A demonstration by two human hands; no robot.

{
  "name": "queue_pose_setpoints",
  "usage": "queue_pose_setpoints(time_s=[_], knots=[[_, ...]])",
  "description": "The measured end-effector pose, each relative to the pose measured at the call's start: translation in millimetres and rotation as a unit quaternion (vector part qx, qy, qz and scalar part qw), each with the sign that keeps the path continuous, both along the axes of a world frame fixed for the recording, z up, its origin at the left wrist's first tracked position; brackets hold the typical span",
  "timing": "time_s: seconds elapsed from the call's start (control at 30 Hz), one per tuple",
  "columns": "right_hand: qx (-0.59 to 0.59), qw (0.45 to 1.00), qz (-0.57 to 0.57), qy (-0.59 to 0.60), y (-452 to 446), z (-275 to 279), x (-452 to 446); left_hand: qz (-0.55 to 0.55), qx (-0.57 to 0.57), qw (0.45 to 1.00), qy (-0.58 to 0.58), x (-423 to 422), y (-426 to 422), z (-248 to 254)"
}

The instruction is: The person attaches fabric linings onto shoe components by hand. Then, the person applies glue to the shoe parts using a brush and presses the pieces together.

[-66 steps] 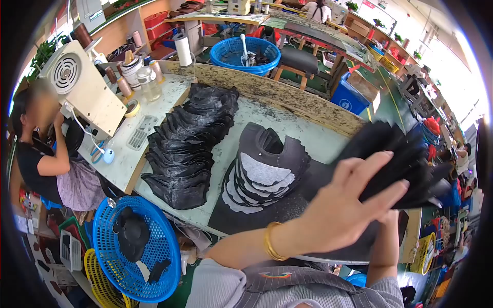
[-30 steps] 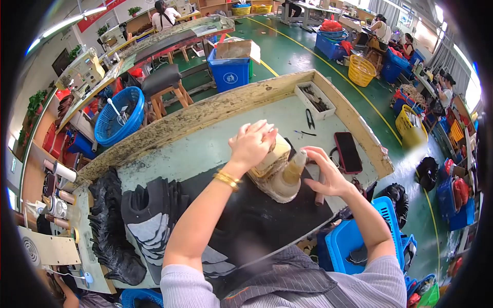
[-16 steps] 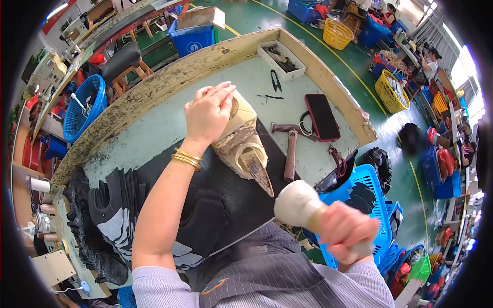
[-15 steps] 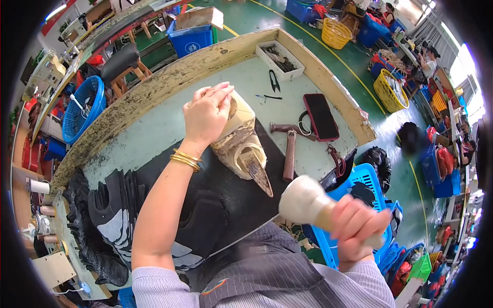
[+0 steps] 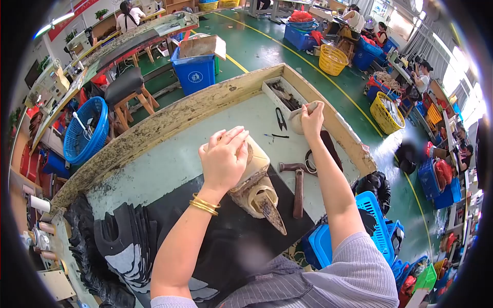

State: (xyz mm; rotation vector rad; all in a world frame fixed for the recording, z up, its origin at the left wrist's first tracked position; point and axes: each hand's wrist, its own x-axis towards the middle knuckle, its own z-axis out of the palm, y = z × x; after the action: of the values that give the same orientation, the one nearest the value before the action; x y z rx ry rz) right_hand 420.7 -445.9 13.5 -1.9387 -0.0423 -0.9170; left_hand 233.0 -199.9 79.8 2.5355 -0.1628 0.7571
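My left hand point(image 5: 223, 156) is closed over the top end of a yellowed, stained plastic jug point(image 5: 258, 159), which lies on a black sheet point(image 5: 287, 231). From the jug's round opening sticks a dark, crusted flat blade or brush point(image 5: 272, 214). Out by the back right of the table, my right hand point(image 5: 312, 119) grips a whitish, round-headed thing point(image 5: 296, 124) with a narrower end. That thing is close to the white tray, partly hidden by my fingers. Just below my right forearm, a brown-handled hammer point(image 5: 298, 192) lies near the phone point(image 5: 331, 149).
Dark cut pieces point(image 5: 120, 241) are stacked at the left front. Black scissors-like snips point(image 5: 281, 119) and a pen point(image 5: 277, 136) lie before the white tray point(image 5: 282, 97) of tools. A wooden rim point(image 5: 169, 110) borders the table; a blue basket point(image 5: 377, 226) stands at the right.
My right hand has carried the whitish thing from near my body to the back right of the table. My left hand stays on the jug. The view has tilted upward.
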Motion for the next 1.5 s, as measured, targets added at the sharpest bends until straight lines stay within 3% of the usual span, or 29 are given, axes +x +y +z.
queue_pose_setpoints(time_s=[0.07, 0.17, 0.2, 0.23, 0.3, 0.37, 0.4, 0.43, 0.57, 0.67, 0.7, 0.77, 0.83, 0.87, 0.93, 1.0, 1.03, 1.07, 1.1, 1.17, 1.23, 1.3, 1.37, 1.4, 1.5], knots=[[-0.018, 0.999, -0.034, 0.015, -7, -15, 10, 0.0, -0.001, 1.0, 0.015, 0, 1, 2], [-0.232, 0.937, -0.207, -0.161, 2, 17, -33, -0.003, 0.001, 1.0, 0.029, -2, 0, 3], [-0.245, 0.949, -0.137, -0.146, 5, 20, -51, -0.003, 0.002, 1.0, 0.029, 0, 1, 3], [-0.337, 0.938, -0.053, -0.067, 7, 11, -59, -0.007, -0.005, 1.0, 0.02, 2, 1, 2], [-0.495, 0.856, 0.116, 0.095, 6, -11, -72, -0.016, -0.017, 1.0, 0.003, 6, 0, 0], [-0.567, 0.8, 0.109, 0.16, 8, -36, -69, -0.019, -0.016, 1.0, 0.005, 8, -1, 0], [-0.585, 0.791, 0.132, 0.117, 9, -35, -72, -0.017, -0.015, 1.0, 0.0, 11, -1, 1], [-0.575, 0.795, 0.158, 0.111, 12, -31, -75, -0.02, -0.018, 1.0, -0.001, 12, -1, 0], [-0.336, 0.927, 0.13, 0.105, 17, -4, -30, -0.022, -0.03, 0.999, -0.001, 13, -1, -1], [-0.355, 0.929, 0.085, 0.067, 7, 23, 42, -0.038, -0.02, 0.999, 0.013, 14, 1, 2], [-0.35, 0.93, 0.09, 0.074, 6, 24, 53, -0.016, -0.081, 0.996, -0.018, 15, -2, 1], [-0.463, 0.878, 0.012, 0.124, 31, 63, 26, 0.047, -0.191, 0.976, -0.088, 10, 4, -8], [-0.282, 0.945, 0.16, -0.032, 42, 72, -26, 0.024, -0.201, 0.976, -0.081, -43, 45, 11], [-0.268, 0.94, 0.194, -0.083, 46, 78, -70, 0.005, -0.205, 0.976, -0.076, -74, 64, 23], [-0.304, 0.899, 0.305, -0.086, 32, 77, -151, 0.07, -0.288, 0.954, -0.046, -154, 84, 31], [-0.411, 0.802, 0.427, -0.075, 25, 92, -213, 0.175, -0.298, 0.937, 0.041, -229, 96, 13], [-0.471, 0.752, 0.46, -0.034, 21, 96, -232, 0.21, -0.249, 0.937, 0.126, -260, 95, 4], [-0.499, 0.735, 0.457, -0.04, 25, 96, -245, 0.228, -0.088, 0.957, 0.154, -286, 96, -13], [-0.53, 0.716, 0.452, -0.045, 27, 98, -258, 0.25, -0.056, 0.947, 0.194, -302, 90, -17], [-0.487, 0.731, 0.476, -0.046, 29, 68, -255, 0.275, -0.097, 0.931, 0.222, -310, 87, -32], [-0.411, 0.756, 0.508, -0.046, 27, 72, -259, 0.287, -0.157, 0.926, 0.187, -301, 89, -39], [-0.262, 0.823, 0.502, 0.041, 21, 93, -276, 0.29, -0.16, 0.933, 0.143, -294, 93, -42], [-0.18, 0.853, 0.481, 0.094, 15, 107, -274, 0.301, -0.18, 0.923, 0.161, -288, 95, -38], [-0.097, 0.862, 0.466, 0.175, 17, 108, -274, 0.297, -0.174, 0.924, 0.169, -286, 97, -35], [-0.147, 0.862, 0.456, 0.166, 28, 90, -261, 0.279, -0.136, 0.936, 0.163, -275, 101, -35]])
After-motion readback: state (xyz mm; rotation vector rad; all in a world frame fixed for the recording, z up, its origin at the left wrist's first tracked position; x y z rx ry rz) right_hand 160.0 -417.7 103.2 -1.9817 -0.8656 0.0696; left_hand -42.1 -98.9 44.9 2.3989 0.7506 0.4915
